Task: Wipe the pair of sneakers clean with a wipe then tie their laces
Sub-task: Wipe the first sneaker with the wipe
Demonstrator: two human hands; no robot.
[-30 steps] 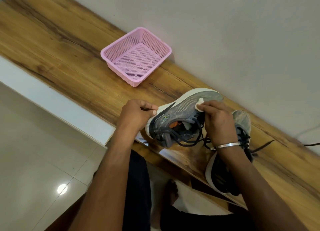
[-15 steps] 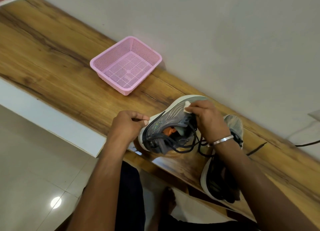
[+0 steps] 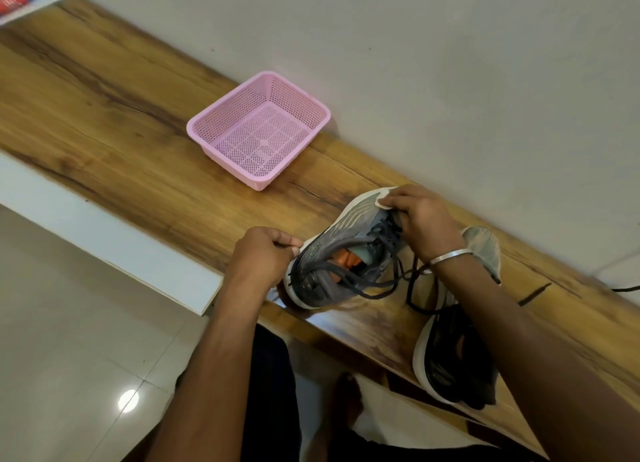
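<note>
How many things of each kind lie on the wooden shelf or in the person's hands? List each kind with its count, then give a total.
Sneakers: 2, the grey sneaker held by both hands and the second sneaker beside it.
Wipes: 1, the white wipe.
Baskets: 1, the pink basket.
Total: 4

The right hand (image 3: 424, 222) has carried the white wipe (image 3: 382, 198) forward along the grey sneaker (image 3: 346, 247), from the middle of its upper to the toe end near the white sole rim. The sneaker now lies more turned toward the wall.
</note>
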